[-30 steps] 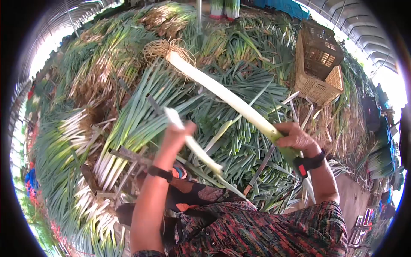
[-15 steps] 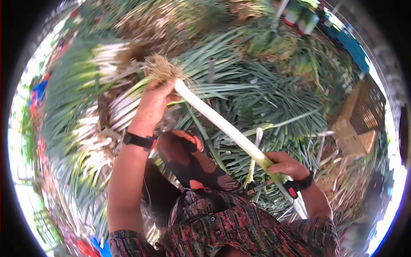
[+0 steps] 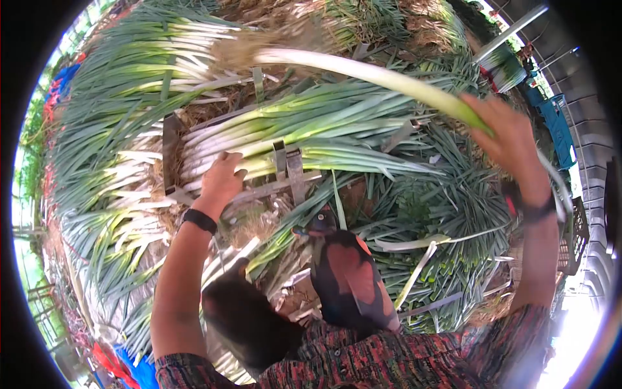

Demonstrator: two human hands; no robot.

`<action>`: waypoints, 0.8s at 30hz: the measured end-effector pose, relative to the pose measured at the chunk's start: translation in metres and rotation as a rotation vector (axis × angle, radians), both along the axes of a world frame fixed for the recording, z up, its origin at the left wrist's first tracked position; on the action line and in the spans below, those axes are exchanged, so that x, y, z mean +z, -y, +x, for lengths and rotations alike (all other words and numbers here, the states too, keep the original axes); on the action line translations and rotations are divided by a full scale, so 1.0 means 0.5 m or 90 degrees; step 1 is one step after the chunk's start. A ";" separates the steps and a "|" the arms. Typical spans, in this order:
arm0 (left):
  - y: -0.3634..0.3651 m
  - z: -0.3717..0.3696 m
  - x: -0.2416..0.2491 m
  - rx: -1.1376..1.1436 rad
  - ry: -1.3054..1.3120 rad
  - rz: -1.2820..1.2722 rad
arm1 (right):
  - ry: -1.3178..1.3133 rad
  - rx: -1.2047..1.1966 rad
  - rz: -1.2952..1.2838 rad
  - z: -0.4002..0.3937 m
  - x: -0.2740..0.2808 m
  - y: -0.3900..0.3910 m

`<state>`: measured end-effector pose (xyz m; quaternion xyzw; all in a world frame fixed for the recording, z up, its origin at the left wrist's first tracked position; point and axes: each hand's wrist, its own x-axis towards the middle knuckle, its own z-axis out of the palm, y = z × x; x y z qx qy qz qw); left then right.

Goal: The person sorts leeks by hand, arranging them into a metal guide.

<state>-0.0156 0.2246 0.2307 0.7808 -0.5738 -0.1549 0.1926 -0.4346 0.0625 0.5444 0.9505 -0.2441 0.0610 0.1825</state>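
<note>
My right hand (image 3: 502, 136), raised and blurred by motion, is closed round the green part of a long leek (image 3: 369, 72). The leek's white shaft stretches to the left and ends in blurred roots (image 3: 236, 53). My left hand (image 3: 222, 176) rests at the near edge of a bundle of leeks (image 3: 278, 123), by their white ends, with its fingers partly bent; whether they grip a stalk cannot be made out. That bundle lies in a metal frame (image 3: 170, 152) with upright metal posts.
Rows of leeks (image 3: 97, 136) lie at the left. Cut green leaves (image 3: 447, 201) are heaped at the right. My knee (image 3: 350, 279) is in the middle foreground. A brown crate (image 3: 573, 236) and a teal crate (image 3: 557, 129) stand at the far right.
My right hand has swung up and away with the leek. My left hand has let go of the root end and moved down to the bundle. The view has shifted, showing the metal frame.
</note>
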 end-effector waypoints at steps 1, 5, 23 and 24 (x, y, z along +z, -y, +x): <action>0.028 0.028 -0.026 0.019 -0.013 0.003 | -0.034 0.037 -0.039 0.076 -0.007 0.049; 0.158 0.114 -0.120 0.043 -0.031 0.041 | -0.046 0.247 -0.057 0.353 -0.091 0.219; 0.301 0.119 -0.275 0.117 0.061 -0.024 | -0.095 0.118 0.340 0.587 -0.610 0.408; 0.303 0.119 -0.276 0.116 0.059 -0.018 | -0.104 0.109 0.356 0.589 -0.617 0.410</action>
